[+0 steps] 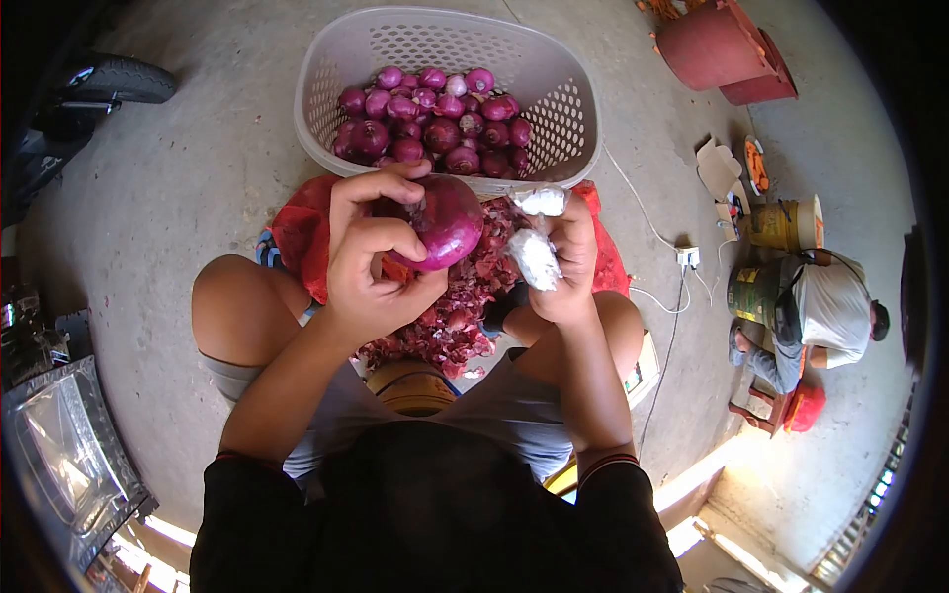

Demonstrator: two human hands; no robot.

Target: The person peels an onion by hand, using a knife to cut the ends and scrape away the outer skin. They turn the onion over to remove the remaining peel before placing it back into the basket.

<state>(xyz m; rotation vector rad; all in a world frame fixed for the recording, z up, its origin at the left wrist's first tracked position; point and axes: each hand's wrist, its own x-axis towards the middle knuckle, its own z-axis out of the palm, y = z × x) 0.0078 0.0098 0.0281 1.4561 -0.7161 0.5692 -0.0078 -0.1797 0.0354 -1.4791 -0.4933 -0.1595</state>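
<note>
Between the thumb and fingers of my left hand (371,252) is a large, shiny purple onion (447,222). My right hand (568,259) is closed, with white wrapping (535,259) around its thumb and a finger; whatever it may hold is too small or hidden to name. Beyond both hands, a grey plastic basket (314,94) contains several purple onions (442,133). Below my hands, loose dark red onion skins (445,321) lie heaped between my legs, over a red mesh sack (301,232).
At the right, a person (830,306) sits bent by a dark bucket (751,294). A yellow bucket (786,224), an open cardboard box (719,170) and a power strip (688,257) with cables are nearby. Red tubs (707,44) stand at the upper right; a wheel (124,79) is upper left.
</note>
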